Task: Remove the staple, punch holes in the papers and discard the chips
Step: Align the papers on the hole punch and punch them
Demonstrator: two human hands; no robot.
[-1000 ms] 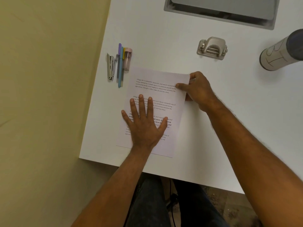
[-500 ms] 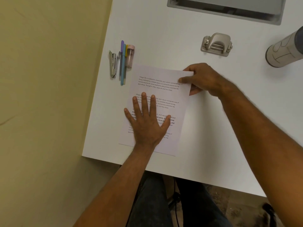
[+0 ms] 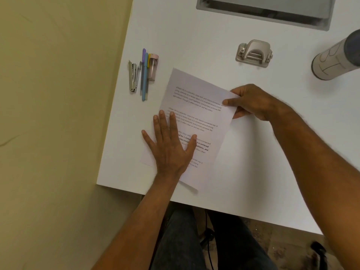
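Head view:

- The papers [image 3: 196, 121] lie printed side up on the white surface [image 3: 253, 172], near its front-left corner. Their long axis runs from the far left, close to the pens, down toward the front edge, tilted so the top end leans left and the bottom end leans right. The text lines slope down to the right.
- The left hand [image 3: 169, 147] lies flat on the lower left part of the papers, palm down, fingers straight and spread, pointing away from the person; its little finger reaches past the papers' left edge onto the surface.
- The right hand [image 3: 251, 102] holds the papers' upper right corner: thumb on top of the sheet, the other fingers curled underneath, so the grip pinches that corner. The right edge there looks slightly raised off the surface.
- The hole punch [image 3: 254, 53], grey metal, sits beyond the papers, up and to their right, apart from them.
- The staple remover [image 3: 133, 76] lies left of the papers' top end, its long axis running away from the person.
- The pens [image 3: 145, 75] and a small pink tube [image 3: 153, 67] lie between the staple remover and the papers, parallel to it.
- A grey cylinder [image 3: 335, 59] lies far right of the papers, past the hole punch.
- A grey recessed tray [image 3: 265, 14] sits in the surface beyond the hole punch.
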